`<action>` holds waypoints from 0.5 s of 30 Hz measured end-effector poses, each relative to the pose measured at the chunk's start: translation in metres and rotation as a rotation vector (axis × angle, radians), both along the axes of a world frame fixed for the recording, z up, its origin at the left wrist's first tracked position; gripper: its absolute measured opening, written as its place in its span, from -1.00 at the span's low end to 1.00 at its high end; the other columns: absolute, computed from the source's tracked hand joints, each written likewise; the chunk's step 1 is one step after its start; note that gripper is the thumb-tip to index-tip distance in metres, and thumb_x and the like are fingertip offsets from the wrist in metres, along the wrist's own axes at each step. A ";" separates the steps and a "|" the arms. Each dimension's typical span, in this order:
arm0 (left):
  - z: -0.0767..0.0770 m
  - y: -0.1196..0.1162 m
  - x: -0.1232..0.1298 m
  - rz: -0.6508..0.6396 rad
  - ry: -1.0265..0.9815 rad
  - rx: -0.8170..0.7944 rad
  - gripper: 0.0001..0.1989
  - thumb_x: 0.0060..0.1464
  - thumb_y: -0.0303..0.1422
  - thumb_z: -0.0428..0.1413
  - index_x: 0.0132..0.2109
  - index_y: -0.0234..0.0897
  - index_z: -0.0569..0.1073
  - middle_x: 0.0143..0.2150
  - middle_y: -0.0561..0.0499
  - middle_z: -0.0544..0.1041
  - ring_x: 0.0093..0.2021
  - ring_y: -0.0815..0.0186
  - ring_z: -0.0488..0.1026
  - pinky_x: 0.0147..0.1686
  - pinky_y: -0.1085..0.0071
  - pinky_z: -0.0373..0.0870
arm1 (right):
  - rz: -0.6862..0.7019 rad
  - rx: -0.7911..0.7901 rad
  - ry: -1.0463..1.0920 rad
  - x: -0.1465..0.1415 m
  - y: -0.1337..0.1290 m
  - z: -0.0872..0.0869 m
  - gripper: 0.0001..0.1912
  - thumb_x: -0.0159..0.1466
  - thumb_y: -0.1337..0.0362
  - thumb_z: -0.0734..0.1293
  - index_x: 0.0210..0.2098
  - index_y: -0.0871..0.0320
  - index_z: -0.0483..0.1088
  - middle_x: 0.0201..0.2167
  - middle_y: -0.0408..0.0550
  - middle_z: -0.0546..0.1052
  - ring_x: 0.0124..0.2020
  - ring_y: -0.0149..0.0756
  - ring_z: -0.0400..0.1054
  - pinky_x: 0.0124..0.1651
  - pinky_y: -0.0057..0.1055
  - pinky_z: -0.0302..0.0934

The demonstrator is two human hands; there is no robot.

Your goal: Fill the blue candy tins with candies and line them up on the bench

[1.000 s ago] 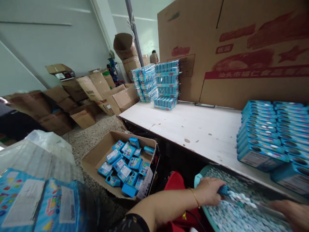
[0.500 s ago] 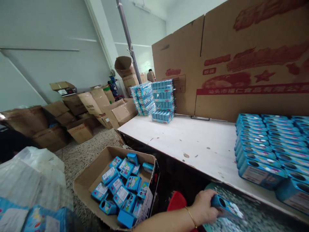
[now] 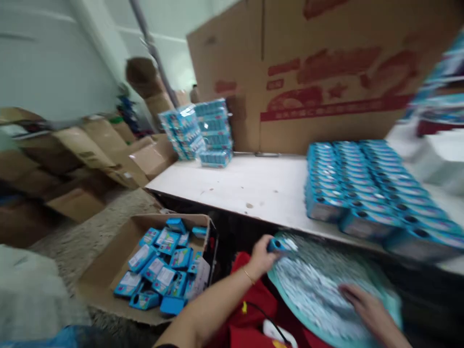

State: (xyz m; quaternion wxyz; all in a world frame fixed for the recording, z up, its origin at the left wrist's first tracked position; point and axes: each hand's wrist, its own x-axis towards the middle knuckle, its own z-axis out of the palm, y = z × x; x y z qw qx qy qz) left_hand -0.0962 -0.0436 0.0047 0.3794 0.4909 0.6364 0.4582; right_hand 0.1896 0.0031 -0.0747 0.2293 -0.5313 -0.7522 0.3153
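My left hand [image 3: 261,255] is closed around a small blue box [image 3: 277,245] with a dark round hole in its end. It holds the box over the left rim of a teal basin [image 3: 290,300]. Small white pieces [image 3: 311,282] fill much of the basin, and some white shows at the held box's right end. My right hand [image 3: 366,305] reaches in from the lower right, low over the white pieces. Motion blurs its fingers, so whether they grip anything is unclear.
Left of my arm, a cardboard carton [image 3: 105,263] holds several loose blue boxes [image 3: 163,280]. Rows of blue boxes [image 3: 362,193] stand on the white table [image 3: 232,193], with wrapped stacks [image 3: 213,130] at its far end. A large printed cardboard sheet [image 3: 246,116] rises behind.
The view has swung right and down, bringing the whole basin and my right hand into sight. My left hand still holds the blue box, at the basin's left side.
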 end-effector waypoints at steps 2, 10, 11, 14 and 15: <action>-0.002 0.002 -0.002 -0.024 0.033 0.035 -0.64 -0.21 -0.33 0.20 -0.19 -0.28 0.37 -0.31 0.08 0.39 -0.30 0.38 0.30 -0.21 0.46 0.26 | 0.042 -0.053 0.027 0.001 -0.005 0.035 -0.70 0.03 0.10 0.14 -0.50 -0.01 0.48 -0.38 -0.03 0.57 -0.28 -0.12 0.44 -0.20 -0.25 0.32; -0.021 0.016 0.014 -0.190 0.119 0.077 -0.62 -0.16 -0.42 0.12 -0.10 -0.24 0.35 -0.18 0.01 0.43 -0.17 0.29 0.35 -0.09 0.36 0.26 | 0.074 -0.030 -0.223 -0.014 0.001 0.118 -0.69 0.18 0.25 0.12 -0.27 0.08 0.49 -0.21 -0.07 0.54 -0.16 -0.26 0.37 -0.13 -0.40 0.21; -0.022 0.017 0.017 -0.209 0.126 0.081 -0.62 -0.16 -0.43 0.11 -0.10 -0.25 0.36 -0.18 0.01 0.43 -0.16 0.28 0.36 -0.09 0.35 0.26 | 0.085 -0.025 -0.287 -0.018 0.001 0.125 -0.68 0.19 0.26 0.12 -0.25 0.06 0.49 -0.19 -0.09 0.53 -0.14 -0.27 0.36 -0.12 -0.41 0.20; -0.022 0.018 0.025 -0.250 0.159 0.099 -0.63 -0.14 -0.42 0.09 -0.09 -0.26 0.36 -0.15 -0.03 0.44 -0.13 0.25 0.36 -0.06 0.31 0.25 | 0.116 0.005 -0.499 -0.030 0.002 0.147 -0.65 0.20 0.34 0.09 -0.21 0.00 0.47 -0.14 -0.11 0.51 -0.11 -0.26 0.35 -0.12 -0.40 0.18; -0.022 0.018 0.026 -0.259 0.176 0.105 -0.63 -0.13 -0.42 0.08 -0.08 -0.27 0.35 -0.14 -0.04 0.44 -0.11 0.24 0.35 -0.04 0.29 0.24 | 0.133 0.016 -0.567 -0.034 0.002 0.154 -0.64 0.19 0.36 0.09 -0.21 -0.01 0.47 -0.15 -0.11 0.51 -0.11 -0.25 0.35 -0.12 -0.39 0.18</action>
